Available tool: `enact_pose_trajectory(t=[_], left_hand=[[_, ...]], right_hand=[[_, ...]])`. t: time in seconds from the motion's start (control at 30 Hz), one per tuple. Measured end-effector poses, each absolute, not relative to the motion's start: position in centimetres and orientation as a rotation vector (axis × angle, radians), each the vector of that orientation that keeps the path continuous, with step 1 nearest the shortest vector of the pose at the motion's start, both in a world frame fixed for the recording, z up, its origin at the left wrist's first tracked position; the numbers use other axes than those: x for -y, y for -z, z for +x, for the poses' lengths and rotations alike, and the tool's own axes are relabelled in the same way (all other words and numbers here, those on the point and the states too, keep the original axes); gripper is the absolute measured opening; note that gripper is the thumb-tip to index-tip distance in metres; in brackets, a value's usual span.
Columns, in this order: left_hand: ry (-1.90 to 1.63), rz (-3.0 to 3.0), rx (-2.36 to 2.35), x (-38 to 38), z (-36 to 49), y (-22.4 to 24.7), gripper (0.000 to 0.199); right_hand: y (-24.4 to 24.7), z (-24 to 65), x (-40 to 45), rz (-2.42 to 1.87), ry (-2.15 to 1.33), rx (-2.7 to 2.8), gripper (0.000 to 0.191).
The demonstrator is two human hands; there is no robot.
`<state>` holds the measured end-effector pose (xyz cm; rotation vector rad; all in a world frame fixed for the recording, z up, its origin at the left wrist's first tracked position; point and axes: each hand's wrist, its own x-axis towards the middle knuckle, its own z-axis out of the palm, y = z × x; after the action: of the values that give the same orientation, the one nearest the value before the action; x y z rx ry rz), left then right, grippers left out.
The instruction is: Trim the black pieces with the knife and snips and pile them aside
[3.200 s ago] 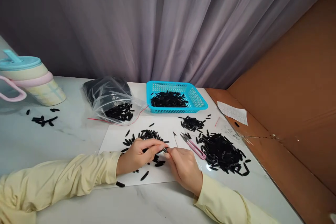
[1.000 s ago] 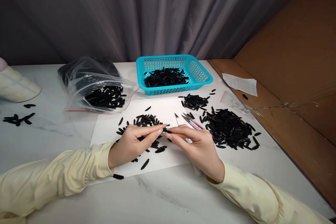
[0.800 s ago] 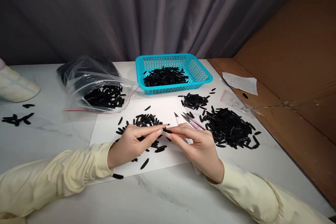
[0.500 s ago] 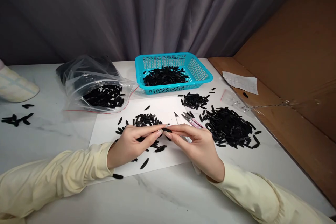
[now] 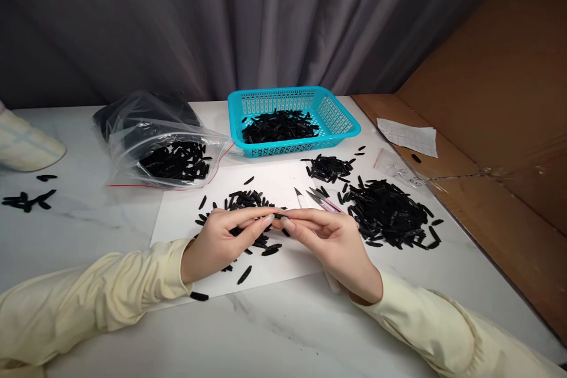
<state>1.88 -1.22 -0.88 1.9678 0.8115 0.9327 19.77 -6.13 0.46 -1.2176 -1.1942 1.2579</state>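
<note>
My left hand [image 5: 233, 236] and my right hand [image 5: 330, 242] meet over the white paper sheet [image 5: 212, 283]. Pinched between their thumbs and forefingers is a small black ridged strip [image 5: 279, 216], mostly covered by the fingertips. Both hands are closed on it. Under and beyond the left fingers lies a loose pile of similar black strips [image 5: 248, 199]. Just past my right hand are pink-handled scissors [image 5: 330, 204] and a pale pointed tool [image 5: 301, 198], its lower part hidden by the hand. To their right a larger heap of black strips [image 5: 385, 212] lies on the table.
A blue perforated basket [image 5: 295, 147] with black strips stands at the back. Left of it lies a clear zip bag [image 5: 163, 130] partly filled with strips. A small pile [image 5: 330, 168] is near the basket. Cardboard [image 5: 496, 100] borders the right; a pale checked cloth item [image 5: 31, 142] is far left.
The strip is now more hidden by the fingertips, and my right thumb has shifted slightly upward against it. The right hand moved a little to the right; the left stays nearly still.
</note>
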Motion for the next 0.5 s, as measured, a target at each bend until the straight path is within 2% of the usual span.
enact_pose_trajectory(t=[0.27, 0.5], left_hand=[[-0.896, 1.756, -0.887, 1.13, 2.27, 0.71, 0.019], [-0.838, 1.722, -0.890, 1.06, 2.27, 0.76, 0.022]], right_hand=[[-1.09, 19.86, 5.90, -1.034, -1.629, 0.990, 0.021], [-1.50, 19.60, 6.02, -1.007, -1.742, 0.891, 0.019]])
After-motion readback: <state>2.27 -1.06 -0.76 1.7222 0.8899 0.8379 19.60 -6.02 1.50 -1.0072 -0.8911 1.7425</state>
